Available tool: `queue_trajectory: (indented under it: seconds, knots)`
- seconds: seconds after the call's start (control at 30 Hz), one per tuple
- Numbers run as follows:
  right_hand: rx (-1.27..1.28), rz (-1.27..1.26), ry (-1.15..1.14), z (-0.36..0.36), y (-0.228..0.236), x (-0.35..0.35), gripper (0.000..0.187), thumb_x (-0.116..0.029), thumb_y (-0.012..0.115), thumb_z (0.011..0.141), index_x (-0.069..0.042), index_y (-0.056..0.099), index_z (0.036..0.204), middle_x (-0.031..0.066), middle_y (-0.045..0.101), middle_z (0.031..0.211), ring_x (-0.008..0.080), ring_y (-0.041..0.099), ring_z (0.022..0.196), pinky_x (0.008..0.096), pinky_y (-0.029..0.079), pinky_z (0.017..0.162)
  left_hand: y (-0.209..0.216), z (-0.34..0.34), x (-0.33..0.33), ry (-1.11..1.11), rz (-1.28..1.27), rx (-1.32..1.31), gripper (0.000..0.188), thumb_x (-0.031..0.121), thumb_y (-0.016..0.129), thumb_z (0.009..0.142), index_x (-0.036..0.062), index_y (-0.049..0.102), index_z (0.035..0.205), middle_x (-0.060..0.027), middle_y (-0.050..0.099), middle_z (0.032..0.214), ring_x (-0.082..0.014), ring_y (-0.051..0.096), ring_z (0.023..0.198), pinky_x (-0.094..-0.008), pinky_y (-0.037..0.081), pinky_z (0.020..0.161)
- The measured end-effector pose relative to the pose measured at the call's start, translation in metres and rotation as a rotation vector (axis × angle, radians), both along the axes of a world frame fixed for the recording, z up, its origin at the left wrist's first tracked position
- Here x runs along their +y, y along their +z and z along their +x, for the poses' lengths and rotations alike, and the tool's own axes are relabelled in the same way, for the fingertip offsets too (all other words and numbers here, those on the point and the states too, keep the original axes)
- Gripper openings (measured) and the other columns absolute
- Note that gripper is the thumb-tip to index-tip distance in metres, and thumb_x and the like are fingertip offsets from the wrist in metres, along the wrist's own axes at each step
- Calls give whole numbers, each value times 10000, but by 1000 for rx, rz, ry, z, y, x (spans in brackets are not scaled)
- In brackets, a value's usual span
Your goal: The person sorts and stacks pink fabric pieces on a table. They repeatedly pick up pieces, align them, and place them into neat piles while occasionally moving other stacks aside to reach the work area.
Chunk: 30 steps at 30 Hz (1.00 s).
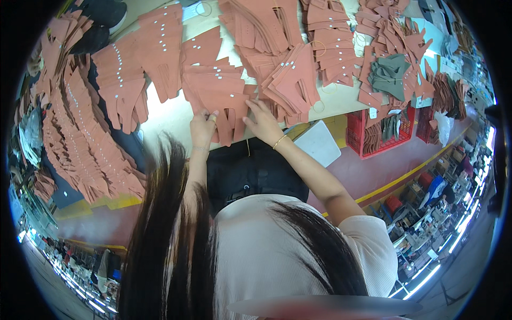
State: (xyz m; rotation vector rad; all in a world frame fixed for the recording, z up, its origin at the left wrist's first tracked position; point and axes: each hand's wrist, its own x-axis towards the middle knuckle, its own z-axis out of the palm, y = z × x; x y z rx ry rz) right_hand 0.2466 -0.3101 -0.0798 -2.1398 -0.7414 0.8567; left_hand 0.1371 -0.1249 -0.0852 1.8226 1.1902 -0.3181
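A fanned stack of reddish-brown cut pieces [216, 88], flat like leather or cloth with small white stickers, lies on the pale table in front of me. My left hand [203, 129] is at its near left edge, fingers bent and closed on the border of a cut piece; the fingertips are partly hidden. At the near right edge, my right hand [261, 122] rests with fingers stretched out and apart, touching the pieces. Narrow strips of the stack hang toward me between the hands. Just right of my right hand lies another layered stack [292, 80].
More reddish-brown stacks [160, 50] cover the table [168, 114], with long overlapping rows [88, 133] at left. A grey-green bundle [388, 76] lies at right. Below the table edge are a red crate [354, 133] holding pieces and a white board [318, 144].
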Motion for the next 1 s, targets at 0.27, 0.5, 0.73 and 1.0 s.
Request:
queue_trajectory:
  seconds: [0.27, 0.5, 0.73, 1.0]
  knots:
    - [-97, 50, -50, 8, 12, 11, 540, -138, 660, 866, -11, 479, 1359, 184, 513, 1257, 368, 522, 1146, 436, 436, 980, 12, -2, -1, 171, 17, -155, 254, 190, 725, 868, -34, 609, 902, -96, 657, 734, -159, 626, 642, -291, 507, 611]
    - [-391, 92, -10, 27, 0, 67, 491, -123, 656, 850, -35, 537, 1318, 148, 521, 1253, 364, 482, 1161, 446, 426, 990, 13, 19, 10, 284, 43, -327, 297, 145, 733, 853, -51, 608, 1038, -117, 678, 839, -171, 640, 728, -301, 519, 691]
    - [-493, 16, 20, 44, -10, 85, 294, -119, 672, 824, -95, 668, 1116, 99, 547, 1071, 317, 525, 1019, 440, 458, 888, 9, 23, 16, 344, 81, -294, 271, 146, 742, 850, -59, 644, 999, -105, 697, 812, -151, 644, 708, -288, 519, 672]
    - [-545, 78, 51, 40, 9, 84, 143, -116, 663, 839, -110, 622, 976, 57, 550, 931, 279, 583, 883, 443, 477, 758, -8, 7, 20, 244, 20, -270, 300, 216, 730, 885, -59, 642, 966, -59, 636, 759, -107, 598, 635, -257, 503, 531]
